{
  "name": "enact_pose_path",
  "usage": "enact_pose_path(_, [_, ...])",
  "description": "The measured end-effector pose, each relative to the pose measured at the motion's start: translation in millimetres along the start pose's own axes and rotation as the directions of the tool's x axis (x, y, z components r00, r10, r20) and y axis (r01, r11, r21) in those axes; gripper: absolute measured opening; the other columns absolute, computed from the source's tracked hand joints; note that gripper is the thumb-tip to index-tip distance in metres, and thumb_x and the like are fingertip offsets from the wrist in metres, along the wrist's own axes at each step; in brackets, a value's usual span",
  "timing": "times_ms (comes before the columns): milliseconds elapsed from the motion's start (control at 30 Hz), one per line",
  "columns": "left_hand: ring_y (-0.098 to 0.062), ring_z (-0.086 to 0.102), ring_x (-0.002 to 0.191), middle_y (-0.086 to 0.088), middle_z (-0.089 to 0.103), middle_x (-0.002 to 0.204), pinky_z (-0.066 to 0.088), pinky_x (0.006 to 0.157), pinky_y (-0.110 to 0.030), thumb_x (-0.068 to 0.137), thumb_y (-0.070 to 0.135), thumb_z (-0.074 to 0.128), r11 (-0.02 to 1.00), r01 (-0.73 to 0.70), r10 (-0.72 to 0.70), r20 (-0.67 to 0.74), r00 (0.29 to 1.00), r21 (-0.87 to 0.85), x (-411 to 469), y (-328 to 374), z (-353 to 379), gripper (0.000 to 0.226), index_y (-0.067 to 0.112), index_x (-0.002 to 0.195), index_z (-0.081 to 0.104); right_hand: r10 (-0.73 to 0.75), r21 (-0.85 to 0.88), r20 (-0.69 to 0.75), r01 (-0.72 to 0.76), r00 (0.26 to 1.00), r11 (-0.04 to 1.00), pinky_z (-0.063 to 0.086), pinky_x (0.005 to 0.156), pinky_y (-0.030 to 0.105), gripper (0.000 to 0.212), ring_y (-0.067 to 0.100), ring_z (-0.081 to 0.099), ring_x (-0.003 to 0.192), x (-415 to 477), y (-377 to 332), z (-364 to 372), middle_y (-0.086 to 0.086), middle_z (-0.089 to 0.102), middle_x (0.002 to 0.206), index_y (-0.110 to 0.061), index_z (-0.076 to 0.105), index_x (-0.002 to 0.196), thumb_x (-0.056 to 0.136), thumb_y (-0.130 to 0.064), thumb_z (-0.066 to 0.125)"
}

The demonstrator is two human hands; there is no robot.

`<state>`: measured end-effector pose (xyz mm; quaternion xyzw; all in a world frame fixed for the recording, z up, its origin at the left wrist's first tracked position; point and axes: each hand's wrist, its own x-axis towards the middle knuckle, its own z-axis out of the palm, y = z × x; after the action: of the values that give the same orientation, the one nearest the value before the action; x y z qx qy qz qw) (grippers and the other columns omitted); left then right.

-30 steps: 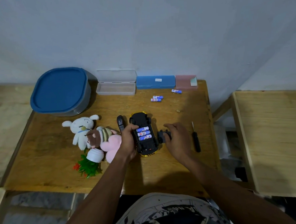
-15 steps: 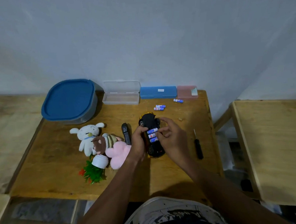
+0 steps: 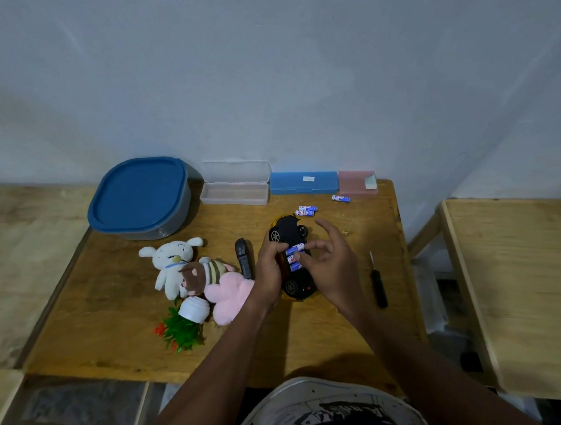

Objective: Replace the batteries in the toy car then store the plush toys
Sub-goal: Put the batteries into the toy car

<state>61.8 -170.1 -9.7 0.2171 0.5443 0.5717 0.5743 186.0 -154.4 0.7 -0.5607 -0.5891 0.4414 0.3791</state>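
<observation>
Now the right hand [image 3: 328, 258] is off the counter [image 3: 115, 321] and over the toy car [image 3: 290, 234], fingers spread, thumb pressing its batteries [image 3: 295, 248], left hand [image 3: 269, 272] gripping the car's side, car between both hands

So the small black plastic toy car with yellow trim [image 3: 290, 234] is belly-up in the left hand [image 3: 269, 272], wheels up. Its bay is open, with three blue-and-white batteries [image 3: 294, 248] under the right hand [image 3: 331, 261] fingertips. The white plush rabbit [image 3: 170, 261], brown striped plush bear [image 3: 200, 273] and pink plush toy [image 3: 230, 296] are piled just left of that grip.
</observation>
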Motion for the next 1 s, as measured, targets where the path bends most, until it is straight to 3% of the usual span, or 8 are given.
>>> enact_pose_path(100, [-0.029, 0.065, 0.091, -0.017, 0.066, 0.105, 0.056, 0.073, -0.035, 0.077, 0.027, 0.052, 0.997, 0.072, -0.073, -0.034, 0.997, -0.014, -1, -1, 1, 0.059, 0.0, 0.129, 0.056, 0.021, 0.026, 0.031, -0.022, 0.999, 0.999, 0.059, 0.064, 0.024, 0.08, 0.004, 0.07, 0.074, 2, -1, -1, -0.008, 0.07, 0.095, -0.033, 0.041, 0.143, 0.077, -0.017, 0.083])
enact_pose_path(200, [-0.031, 0.066, 0.094, -0.02, 0.068, 0.109, 0.055, 0.077, -0.038, 0.079, 0.031, 0.053, 0.992, 0.123, -0.124, -0.022, 0.992, -0.037, 0, -3, 0, 0.061, -0.001, 0.13, 0.058, 0.002, 0.036, 0.011, -0.002, 1.0, 0.999, 0.055, 0.064, 0.016, 0.077, 0.003, 0.067, 0.075, 4, -3, -5, -0.007, 0.067, 0.09, -0.032, 0.045, 0.139, 0.075, -0.017, 0.084])
enact_pose_path(367, [-0.028, 0.067, 0.087, -0.017, 0.068, 0.1, 0.054, 0.075, -0.035, 0.093, 0.023, 0.042, 0.981, 0.179, -0.177, 0.038, 0.984, -0.076, 2, 1, 1, 0.043, 0.0, 0.124, 0.062, -0.106, 0.076, 0.053, 0.102, 0.993, 0.992, 0.053, 0.066, 0.013, 0.049, 0.004, 0.064, 0.073, 3, -7, -7, 0.001, 0.064, 0.078, -0.02, 0.061, 0.118, 0.075, -0.008, 0.082])
enact_pose_path(500, [-0.026, 0.067, 0.081, -0.015, 0.068, 0.093, 0.052, 0.074, -0.035, 0.094, 0.023, 0.037, 0.969, 0.218, -0.21, 0.08, 0.974, -0.116, 5, 4, -2, 0.039, 0.004, 0.112, 0.065, -0.062, 0.081, 0.049, 0.058, 0.997, 0.995, 0.055, 0.07, 0.016, 0.035, 0.005, 0.066, 0.082, 11, -3, -11, 0.0, 0.063, 0.1, -0.019, 0.068, 0.105, 0.074, -0.012, 0.084])
enact_pose_path(600, [-0.027, 0.068, 0.086, -0.015, 0.071, 0.096, 0.052, 0.08, -0.039, 0.095, 0.023, 0.034, 0.961, 0.235, -0.22, 0.109, 0.969, -0.145, 5, 3, -4, 0.042, 0.004, 0.113, 0.067, -0.066, 0.044, 0.093, 0.062, 0.994, 0.997, 0.059, 0.072, 0.023, 0.031, 0.007, 0.068, 0.084, 16, 1, -13, 0.002, 0.064, 0.108, -0.015, 0.071, 0.104, 0.076, -0.011, 0.082])
enact_pose_path(833, [-0.032, 0.065, 0.096, -0.02, 0.068, 0.105, 0.05, 0.088, -0.041, 0.095, 0.025, 0.036, 0.958, 0.258, -0.246, 0.102, 0.964, -0.123, 3, 6, -6, 0.044, 0.001, 0.121, 0.063, -0.164, -0.105, 0.163, 0.182, 0.973, 0.978, 0.053, 0.065, 0.012, 0.029, 0.006, 0.064, 0.076, 18, 9, -22, 0.005, 0.064, 0.097, -0.011, 0.073, 0.109, 0.081, -0.015, 0.078])
enact_pose_path(933, [-0.031, 0.065, 0.094, -0.019, 0.068, 0.104, 0.052, 0.085, -0.041, 0.095, 0.025, 0.036, 0.959, 0.264, -0.258, 0.07, 0.964, -0.103, 1, 6, -6, 0.046, 0.0, 0.124, 0.062, -0.166, -0.078, 0.206, 0.185, 0.965, 0.98, 0.053, 0.062, 0.014, 0.019, 0.003, 0.066, 0.076, 21, 6, -28, 0.002, 0.068, 0.096, -0.01, 0.073, 0.103, 0.084, -0.015, 0.075])
enact_pose_path(1000, [-0.033, 0.064, 0.098, -0.021, 0.066, 0.108, 0.051, 0.087, -0.042, 0.094, 0.028, 0.039, 0.96, 0.26, -0.257, 0.04, 0.966, -0.1, -1, 6, -8, 0.048, 0.0, 0.126, 0.061, -0.14, 0.038, 0.251, 0.135, 0.958, 0.99, 0.055, 0.062, 0.018, 0.016, 0.003, 0.07, 0.077, 19, 0, -31, 0.0, 0.072, 0.091, -0.007, 0.071, 0.103, 0.087, -0.011, 0.072])
